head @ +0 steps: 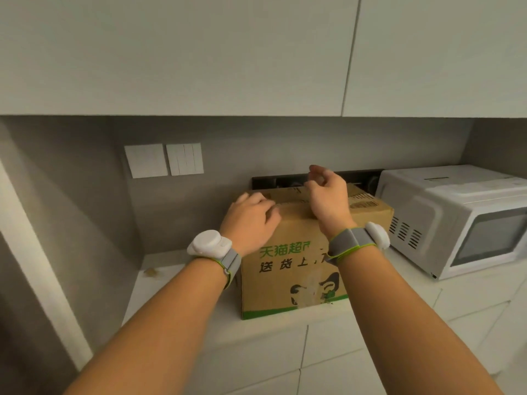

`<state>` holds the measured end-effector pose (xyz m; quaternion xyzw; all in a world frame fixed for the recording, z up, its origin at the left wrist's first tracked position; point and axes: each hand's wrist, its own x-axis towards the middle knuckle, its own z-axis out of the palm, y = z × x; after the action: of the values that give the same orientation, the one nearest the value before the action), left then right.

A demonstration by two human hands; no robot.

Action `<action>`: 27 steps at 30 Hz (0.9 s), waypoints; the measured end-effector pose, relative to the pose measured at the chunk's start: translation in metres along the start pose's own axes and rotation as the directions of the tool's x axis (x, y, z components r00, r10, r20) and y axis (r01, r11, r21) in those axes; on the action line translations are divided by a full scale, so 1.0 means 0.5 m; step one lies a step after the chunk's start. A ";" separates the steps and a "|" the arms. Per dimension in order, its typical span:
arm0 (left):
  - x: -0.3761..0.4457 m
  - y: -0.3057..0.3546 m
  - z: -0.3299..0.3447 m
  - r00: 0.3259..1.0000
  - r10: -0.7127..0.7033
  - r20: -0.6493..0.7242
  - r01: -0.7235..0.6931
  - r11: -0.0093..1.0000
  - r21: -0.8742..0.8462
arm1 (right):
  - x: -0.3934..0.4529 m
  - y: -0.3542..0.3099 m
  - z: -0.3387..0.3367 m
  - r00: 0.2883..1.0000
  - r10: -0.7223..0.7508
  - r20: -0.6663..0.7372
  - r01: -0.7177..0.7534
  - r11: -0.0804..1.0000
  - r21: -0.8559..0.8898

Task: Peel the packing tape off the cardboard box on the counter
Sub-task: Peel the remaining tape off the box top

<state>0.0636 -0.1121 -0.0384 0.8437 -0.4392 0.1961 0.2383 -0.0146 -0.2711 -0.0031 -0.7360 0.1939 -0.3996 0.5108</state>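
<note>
Nearest, on the near face of the cardboard box [288, 269], a patchy strip of clear tape runs down over the printed cat; it looks torn already, so any pull there could tear it again or lift the brown paper with it. The box stands on the pale counter [182, 292], its far side close to the wall, with the white microwave [456, 220] just to its right.

Further up, the left hand [251, 220] rests on the near left part of the box top, fingers bent down onto the cardboard; whether they pinch anything I cannot tell. If that hand bears too lightly, a hard pull could drag or tip the box toward the near counter edge.

Farthest, the right hand [328, 195] is raised over the middle of the top, thumb and fingers curled together as if pinching a tape end, though no strip is plainly visible between them. The packing tape [288, 203] lies along the top seam, running left to right between both hands, beneath the right fingers
</note>
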 end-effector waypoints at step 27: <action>-0.069 -0.130 -0.103 0.851 -0.458 -0.257 0.286 0.814 -0.506 | -0.118 -0.034 0.108 0.914 -0.333 0.231 0.405 0.730 -0.551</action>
<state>0.0929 -0.0276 -0.0300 0.7837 -0.2430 0.1917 0.5386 -0.0100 -0.1912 -0.0192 -0.9029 0.1275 -0.3697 0.1784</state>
